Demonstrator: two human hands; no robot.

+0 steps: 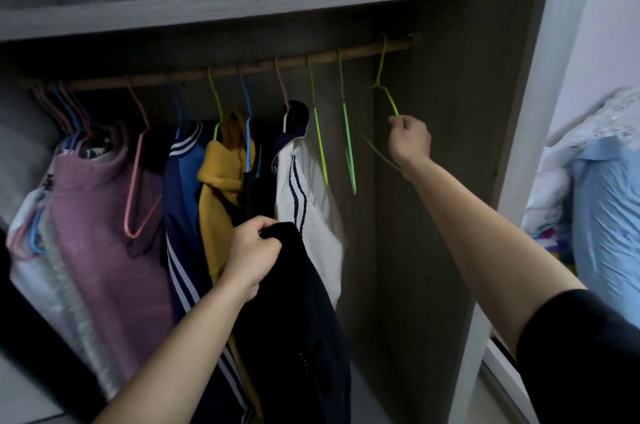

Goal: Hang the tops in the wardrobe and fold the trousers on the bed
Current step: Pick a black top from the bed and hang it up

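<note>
Hanging a top is the step in hand. At the right end of the wardrobe rail, the right hand has its grip closed round the lower arm of an empty green hanger, whose hook sits on the rail. The left hand, nearer and lower, grips a bunched dark garment, probably a top, though the light is poor. Next, I'd judge, the hanger needs unhooking and feeding into the neck.
</note>
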